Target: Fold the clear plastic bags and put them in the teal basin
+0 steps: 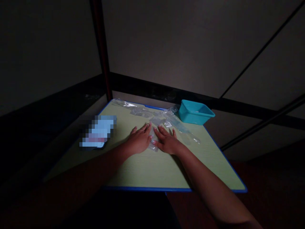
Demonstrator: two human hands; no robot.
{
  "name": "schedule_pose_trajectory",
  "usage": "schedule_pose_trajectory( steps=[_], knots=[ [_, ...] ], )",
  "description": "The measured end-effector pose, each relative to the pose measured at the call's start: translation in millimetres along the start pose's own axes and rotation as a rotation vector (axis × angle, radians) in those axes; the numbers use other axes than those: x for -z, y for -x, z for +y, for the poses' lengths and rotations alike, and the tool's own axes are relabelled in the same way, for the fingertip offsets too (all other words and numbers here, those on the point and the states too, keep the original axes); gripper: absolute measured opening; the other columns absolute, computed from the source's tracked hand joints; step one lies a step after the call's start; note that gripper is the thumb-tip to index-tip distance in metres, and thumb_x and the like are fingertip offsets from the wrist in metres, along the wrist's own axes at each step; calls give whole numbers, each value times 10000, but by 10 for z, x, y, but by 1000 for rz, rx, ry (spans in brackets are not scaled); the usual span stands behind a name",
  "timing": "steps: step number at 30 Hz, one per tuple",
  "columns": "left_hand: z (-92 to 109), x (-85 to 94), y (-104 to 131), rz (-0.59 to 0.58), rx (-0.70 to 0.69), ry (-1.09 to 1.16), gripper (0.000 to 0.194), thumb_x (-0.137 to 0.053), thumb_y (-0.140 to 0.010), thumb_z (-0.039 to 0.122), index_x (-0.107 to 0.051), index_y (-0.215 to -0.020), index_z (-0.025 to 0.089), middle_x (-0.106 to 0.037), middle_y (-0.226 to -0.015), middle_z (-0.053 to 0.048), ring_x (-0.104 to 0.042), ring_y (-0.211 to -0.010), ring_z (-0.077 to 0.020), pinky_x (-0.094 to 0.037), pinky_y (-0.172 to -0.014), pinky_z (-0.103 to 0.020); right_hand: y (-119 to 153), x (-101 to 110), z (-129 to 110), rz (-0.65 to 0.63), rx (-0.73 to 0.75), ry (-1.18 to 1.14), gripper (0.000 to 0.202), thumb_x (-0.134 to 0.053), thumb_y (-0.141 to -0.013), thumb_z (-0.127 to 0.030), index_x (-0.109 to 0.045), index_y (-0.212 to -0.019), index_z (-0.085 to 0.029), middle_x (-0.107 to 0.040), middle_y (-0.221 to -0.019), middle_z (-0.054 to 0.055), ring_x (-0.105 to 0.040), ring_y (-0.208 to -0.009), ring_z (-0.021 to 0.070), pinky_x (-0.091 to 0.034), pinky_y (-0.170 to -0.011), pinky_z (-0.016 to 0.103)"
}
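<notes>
Both palms face down near the middle of the table. My left hand lies with its fingers stretched forward at the left side of a clear plastic bag. Opposite it, my right hand rests with fingers spread on the bag's right side. The bag is thin, crinkled and partly hidden under the fingers. More clear plastic lies just beyond the fingertips, spreading to the back left and to the right. Whether these pieces are joined I cannot tell.
A turquoise plastic basket stands at the table's back right edge. On the left lies a flat, lit object, pixelated, which looks like a phone. Walls rise behind and to the left. Blue edging borders the table.
</notes>
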State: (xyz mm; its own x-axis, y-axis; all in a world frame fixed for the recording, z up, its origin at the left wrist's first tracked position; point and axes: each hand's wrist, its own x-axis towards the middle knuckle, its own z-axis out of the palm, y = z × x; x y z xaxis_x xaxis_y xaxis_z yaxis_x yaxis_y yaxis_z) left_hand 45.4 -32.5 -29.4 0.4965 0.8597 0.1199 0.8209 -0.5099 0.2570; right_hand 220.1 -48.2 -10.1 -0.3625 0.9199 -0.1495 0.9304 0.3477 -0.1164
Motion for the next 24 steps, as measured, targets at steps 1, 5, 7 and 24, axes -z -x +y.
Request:
schedule_pose_trajectory(
  steps=[1,5,7,24],
  knots=[
    [-4,-13,-1,4,-2,-2,544,-245,-920,282,-166,-1437,134,-209,-1494,-122,-189,-1380,-188,-189,-1078,-500,0,3,-3,1,-2,-2,701,-244,-876,-610,-105,-1461,-250,-33,-1516,90,-55,-1397,263,26,-1019,645],
    [-9,-27,-4,3,-4,-2,555,-248,-917,283,-155,-1441,126,-201,-1496,-118,-182,-1382,-191,-168,-1083,-508,-5,11,-18,0,3,-5,684,-261,-882,-590,-110,-1460,-256,-37,-1517,92,-61,-1396,267,24,-1017,646],
    [2,-8,0,-9,0,3,555,-248,-914,270,-155,-1443,130,-197,-1498,-112,-177,-1383,-190,-168,-1085,-505,-9,8,-24,-1,7,-4,677,-264,-885,-583,-105,-1460,-264,-31,-1518,86,-61,-1396,268,20,-1019,644],
    [65,48,95,100,73,-94,572,-275,-900,271,-170,-1448,148,-132,-1516,-100,-43,-1402,-232,-55,-1076,-577,-105,-83,-69,207,70,-62,548,-167,-944,-389,-96,-1463,-229,-102,-1514,46,-122,-1393,199,29,-1059,590]
  ],
)
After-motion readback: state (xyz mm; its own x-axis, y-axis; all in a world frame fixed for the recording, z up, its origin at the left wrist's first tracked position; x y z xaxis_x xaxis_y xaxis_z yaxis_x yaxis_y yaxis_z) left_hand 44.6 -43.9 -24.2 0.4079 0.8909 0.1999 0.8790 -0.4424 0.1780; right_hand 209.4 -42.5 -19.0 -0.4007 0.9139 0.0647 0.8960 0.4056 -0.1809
